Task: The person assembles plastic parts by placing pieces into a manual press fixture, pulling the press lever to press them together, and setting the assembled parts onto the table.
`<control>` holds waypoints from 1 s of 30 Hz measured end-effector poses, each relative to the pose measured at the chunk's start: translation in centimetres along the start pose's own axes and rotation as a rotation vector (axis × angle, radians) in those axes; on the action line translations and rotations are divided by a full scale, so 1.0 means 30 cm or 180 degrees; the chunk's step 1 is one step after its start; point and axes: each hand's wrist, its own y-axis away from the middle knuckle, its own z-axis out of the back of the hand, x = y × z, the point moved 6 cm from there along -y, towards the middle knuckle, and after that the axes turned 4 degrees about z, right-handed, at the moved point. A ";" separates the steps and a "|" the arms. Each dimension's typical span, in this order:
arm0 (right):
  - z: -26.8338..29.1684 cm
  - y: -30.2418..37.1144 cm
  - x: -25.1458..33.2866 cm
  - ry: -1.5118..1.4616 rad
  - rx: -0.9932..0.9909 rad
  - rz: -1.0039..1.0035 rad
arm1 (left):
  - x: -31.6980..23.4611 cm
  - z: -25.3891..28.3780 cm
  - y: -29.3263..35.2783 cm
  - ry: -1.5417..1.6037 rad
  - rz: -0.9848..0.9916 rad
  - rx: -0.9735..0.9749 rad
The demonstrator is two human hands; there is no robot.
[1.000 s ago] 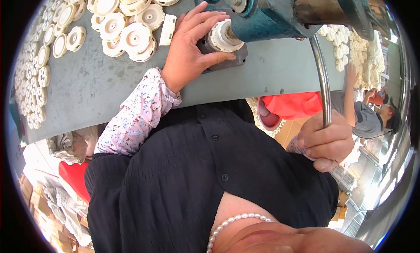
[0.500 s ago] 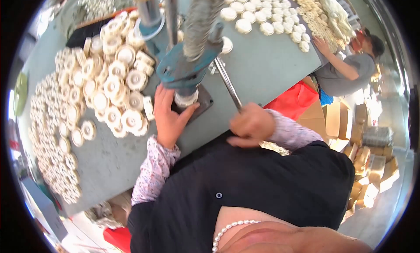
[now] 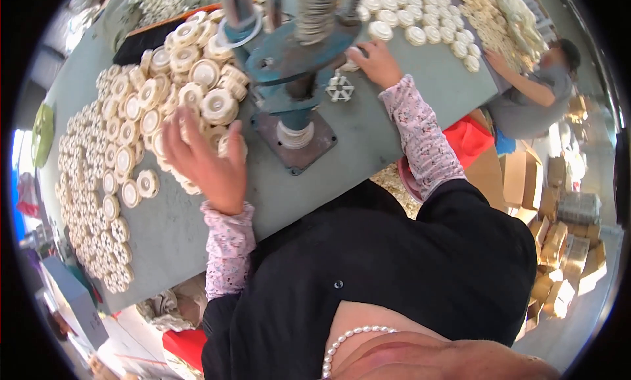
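Note:
A blue-green hand press [image 3: 299,51] with a coiled spring stands in front of me. Under its ram, a white round plastic part [image 3: 295,135] sits on the dark square base plate [image 3: 302,158]. My left hand [image 3: 209,162] is open, fingers spread, over the near right edge of a heap of cream round plastic parts [image 3: 172,94]. To the right of the press my right hand [image 3: 380,63] has its fingers bent round a white round cap [image 3: 350,66], which they partly hide. A small white spoked part [image 3: 340,89] lies just below that cap.
Smaller cream ring parts [image 3: 85,202] cover the table's left side. White round caps [image 3: 430,18] stand in rows at the far right. Beyond them a co-worker [image 3: 536,91] reaches toward a pile of beige parts [image 3: 486,5]. Cardboard boxes [image 3: 526,173] and a red bag [image 3: 468,143] are at the right.
My right hand has let go of the press lever and moved up to the cap beside the press. The left hand has left the press base for the heap. The view has shifted slightly.

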 end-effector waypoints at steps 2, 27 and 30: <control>-0.054 -0.021 -0.046 -0.0367 0.0551 0.0259 | -0.049 0.003 0.050 0.0594 -0.0183 0.0148; 0.255 0.372 0.632 -0.0635 -0.0009 0.2647 | -0.081 -0.181 0.178 0.2646 0.0488 0.1324; 0.191 0.389 0.647 -0.0788 -0.0078 0.2734 | -0.086 -0.184 0.167 0.2660 0.0724 0.1360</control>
